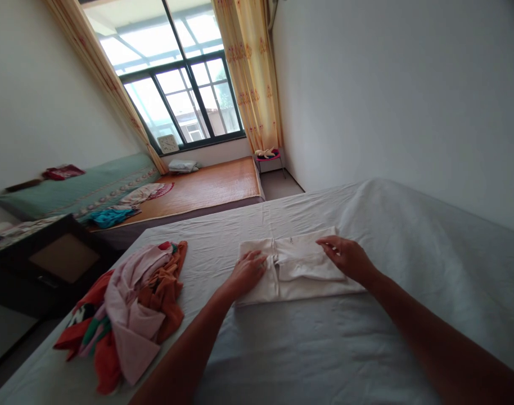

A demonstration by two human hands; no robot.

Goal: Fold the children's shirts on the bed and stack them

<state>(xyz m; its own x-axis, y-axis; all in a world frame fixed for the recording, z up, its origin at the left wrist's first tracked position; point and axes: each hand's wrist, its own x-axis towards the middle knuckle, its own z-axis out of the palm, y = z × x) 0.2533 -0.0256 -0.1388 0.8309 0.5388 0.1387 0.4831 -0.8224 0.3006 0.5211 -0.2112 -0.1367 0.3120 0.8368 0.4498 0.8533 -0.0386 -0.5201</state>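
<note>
A folded white garment lies on the pale sheet in front of me, with a small dark mark near its far edge and a loose fold across its right half. My left hand rests on the garment's left part, fingers stretched out. Over the right part, my right hand has its thumb and fingers drawn together in a pinch on the cloth. The fingertips partly hide what they grip. To the left of my left arm is a loose heap of clothes in pink, orange, red and green.
The bed I work on has a pale sheet. Beyond it are a second bed with a brown mat, a dark cabinet at left, a small pink stool, a window and yellow curtains. A white wall stands at right.
</note>
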